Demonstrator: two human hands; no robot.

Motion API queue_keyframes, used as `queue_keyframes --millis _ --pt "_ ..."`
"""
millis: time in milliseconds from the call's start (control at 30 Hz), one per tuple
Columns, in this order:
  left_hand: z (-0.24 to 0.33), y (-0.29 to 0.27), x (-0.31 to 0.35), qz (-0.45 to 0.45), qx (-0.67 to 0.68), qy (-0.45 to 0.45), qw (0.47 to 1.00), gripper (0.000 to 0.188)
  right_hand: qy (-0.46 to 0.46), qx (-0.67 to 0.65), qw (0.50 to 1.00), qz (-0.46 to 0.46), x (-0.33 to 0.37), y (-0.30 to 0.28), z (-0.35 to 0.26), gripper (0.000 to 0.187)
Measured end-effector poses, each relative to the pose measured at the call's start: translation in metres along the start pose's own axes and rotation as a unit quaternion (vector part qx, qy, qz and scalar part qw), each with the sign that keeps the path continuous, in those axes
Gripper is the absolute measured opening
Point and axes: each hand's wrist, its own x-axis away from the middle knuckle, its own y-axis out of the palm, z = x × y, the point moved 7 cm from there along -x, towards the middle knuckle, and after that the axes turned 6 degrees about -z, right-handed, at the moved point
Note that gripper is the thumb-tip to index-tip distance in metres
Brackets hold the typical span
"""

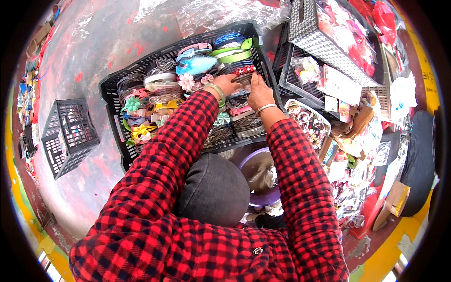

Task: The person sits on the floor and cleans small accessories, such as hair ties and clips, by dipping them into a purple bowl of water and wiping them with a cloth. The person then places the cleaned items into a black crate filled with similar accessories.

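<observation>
A black plastic crate (109,101) holds rows of hair headbands in bundles, some plain, others with flowers, bows or fluff. At the crate's right side, my left hand (226,85) and my right hand (261,96) close in from both sides on a bundle of dark headbands with red trim (245,70). The left fingertips are partly hidden behind the bundle. My right fingers point away from me along its side. Near my left hand are a pink flower headband (186,82) and a fluffy blue headband (196,65). Bright green headbands (233,57) lie beyond.
A small black basket (70,136) stands on the floor at left. To the right are a patterned basket (324,44) of wrapped goods, a white basket (307,123) of small items and loose packaging. A purple basin (264,197) sits beside my knee (213,190). Clear plastic (221,16) lies beyond the crate.
</observation>
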Motion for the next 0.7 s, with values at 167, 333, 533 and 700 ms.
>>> queue_keyframes --millis 167,333,533,700 --pt "0.003 -0.002 0.004 -0.002 0.042 -0.005 0.999 0.041 -0.031 0.03 0.997 -0.069 -0.015 0.006 0.001 0.052" --pt "-0.007 0.001 -0.01 0.03 0.1 0.056 0.993 0.035 -0.018 0.071 0.994 -0.084 -0.011 0.013 0.004 0.048" --pt "0.015 -0.01 -0.012 0.046 -0.021 0.038 0.998 0.027 0.0 0.058 0.997 -0.051 -0.019 0.013 0.005 0.053" --pt "-0.002 0.003 -0.014 0.146 -0.074 0.04 0.986 0.032 0.014 0.025 0.997 -0.071 -0.013 0.002 -0.002 0.054"
